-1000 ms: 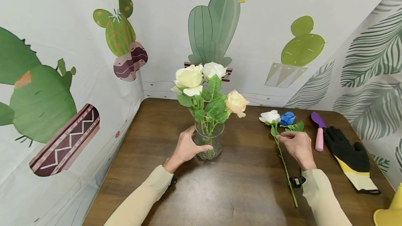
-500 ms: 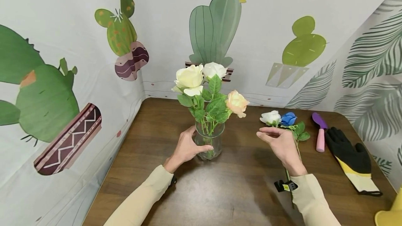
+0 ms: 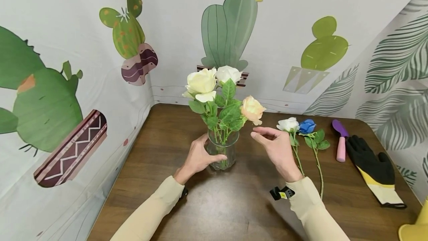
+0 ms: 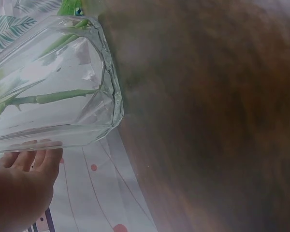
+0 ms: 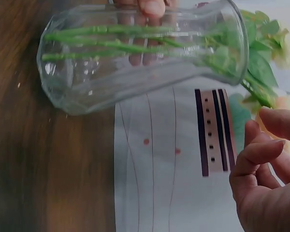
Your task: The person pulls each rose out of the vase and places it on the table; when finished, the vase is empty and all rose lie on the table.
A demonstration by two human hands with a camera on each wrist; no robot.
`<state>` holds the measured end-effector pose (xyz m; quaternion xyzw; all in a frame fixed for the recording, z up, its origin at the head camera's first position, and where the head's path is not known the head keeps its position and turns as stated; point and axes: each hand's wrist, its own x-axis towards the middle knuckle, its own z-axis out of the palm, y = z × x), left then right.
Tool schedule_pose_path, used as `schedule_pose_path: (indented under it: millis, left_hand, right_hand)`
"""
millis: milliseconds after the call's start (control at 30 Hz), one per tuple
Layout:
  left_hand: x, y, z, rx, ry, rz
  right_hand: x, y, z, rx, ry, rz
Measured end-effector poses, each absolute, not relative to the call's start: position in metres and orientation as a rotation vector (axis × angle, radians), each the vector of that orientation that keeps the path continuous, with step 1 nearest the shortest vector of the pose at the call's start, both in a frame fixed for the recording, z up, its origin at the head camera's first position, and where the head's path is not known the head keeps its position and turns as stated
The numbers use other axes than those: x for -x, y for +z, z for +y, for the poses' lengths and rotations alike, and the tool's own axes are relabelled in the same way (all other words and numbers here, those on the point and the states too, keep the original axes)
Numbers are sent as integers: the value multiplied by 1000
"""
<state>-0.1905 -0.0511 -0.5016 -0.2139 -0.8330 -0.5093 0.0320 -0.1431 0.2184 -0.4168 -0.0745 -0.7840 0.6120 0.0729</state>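
Observation:
A clear glass vase stands on the table, holding a cream rose, a white rose and a peach rose. My left hand grips the vase around its side, thumb across the front. In the left wrist view, fingers lie against the glass. Just below and right of the peach rose is my right hand. Its fingers are loosely bent with nothing between them; the right wrist view has these fingers beside the peach bloom, apart from the glass.
On the table's right lie a loose white rose and a blue rose. Beyond them are a purple trowel with a pink handle and a black work glove. A yellow object shows at the right edge.
My right hand has let go of the loose white rose's stem and moved left to near the peach rose. The left hand has stayed on the vase.

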Motion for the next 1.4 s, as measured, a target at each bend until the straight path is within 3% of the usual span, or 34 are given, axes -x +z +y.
schedule_pose_path:
  millis: [533,1400]
  left_hand:
    - [189,-500,-52,635,-1574,-2579]
    - [187,-497,-50,624,-1550,-2582]
  right_hand:
    - [173,-425,187,63,1844,-2274]
    - [184,-424,177,88,1934,-2142]
